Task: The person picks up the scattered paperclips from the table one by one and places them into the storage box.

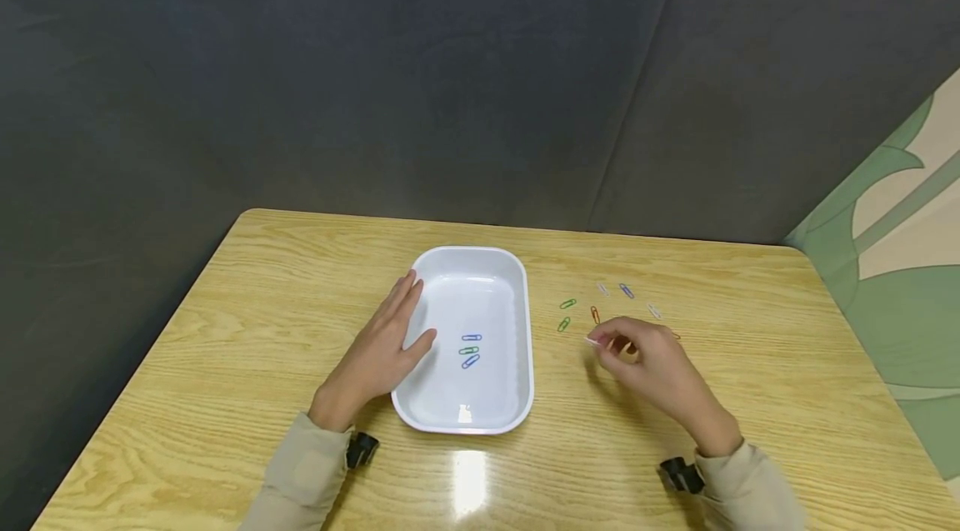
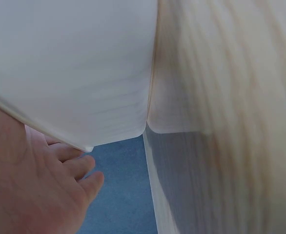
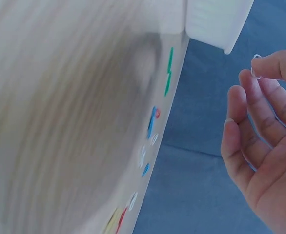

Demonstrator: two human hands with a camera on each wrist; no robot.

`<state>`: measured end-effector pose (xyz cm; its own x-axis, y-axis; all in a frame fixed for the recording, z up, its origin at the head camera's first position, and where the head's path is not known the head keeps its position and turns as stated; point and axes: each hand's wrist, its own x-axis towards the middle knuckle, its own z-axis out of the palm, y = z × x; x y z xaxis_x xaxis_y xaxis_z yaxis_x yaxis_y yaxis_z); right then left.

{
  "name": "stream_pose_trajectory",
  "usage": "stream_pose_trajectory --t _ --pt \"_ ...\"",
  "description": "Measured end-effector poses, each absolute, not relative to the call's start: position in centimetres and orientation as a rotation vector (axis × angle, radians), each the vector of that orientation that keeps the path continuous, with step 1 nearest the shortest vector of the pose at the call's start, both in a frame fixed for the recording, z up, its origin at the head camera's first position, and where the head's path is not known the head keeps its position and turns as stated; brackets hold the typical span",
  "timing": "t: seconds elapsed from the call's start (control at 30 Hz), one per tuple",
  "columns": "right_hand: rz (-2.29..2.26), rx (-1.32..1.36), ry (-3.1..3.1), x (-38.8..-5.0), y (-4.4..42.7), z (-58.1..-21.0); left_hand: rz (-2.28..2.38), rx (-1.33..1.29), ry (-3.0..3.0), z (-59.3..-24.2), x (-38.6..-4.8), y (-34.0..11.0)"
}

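Note:
A white paper clip (image 1: 592, 340) is pinched between the thumb and index finger of my right hand (image 1: 648, 360), held above the table. In the right wrist view the same pale clip (image 3: 255, 66) shows at the fingertips. My left hand (image 1: 381, 345) lies over the left rim of a white tray (image 1: 480, 298), fingers extended and thumb reaching inside. Inside the tray are a blue clip (image 1: 472, 338), a green clip (image 1: 468, 351) and another blue clip (image 1: 470, 362). The left wrist view shows the left palm (image 2: 40, 185) against the tray's outer side.
Right of the tray, several loose clips lie on the wooden table (image 1: 225, 331): two green ones (image 1: 567, 303), an orange-red one (image 1: 596, 314), a blue one (image 1: 627, 291) and white ones (image 1: 655, 312). A reddish clip (image 1: 677, 336) is partly hidden behind the right hand. A dark curtain (image 1: 420, 97) hangs behind.

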<state>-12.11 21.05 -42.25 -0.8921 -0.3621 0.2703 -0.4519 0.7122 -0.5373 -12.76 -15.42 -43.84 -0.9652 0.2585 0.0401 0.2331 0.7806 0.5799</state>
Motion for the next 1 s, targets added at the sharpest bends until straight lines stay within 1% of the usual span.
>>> stream_pose_trajectory --t 1.0 --pt "1.083 0.856 -2.707 -13.2 14.2 -40.7 0.945 0.401 2.917 -44.0 -12.9 -15.3"
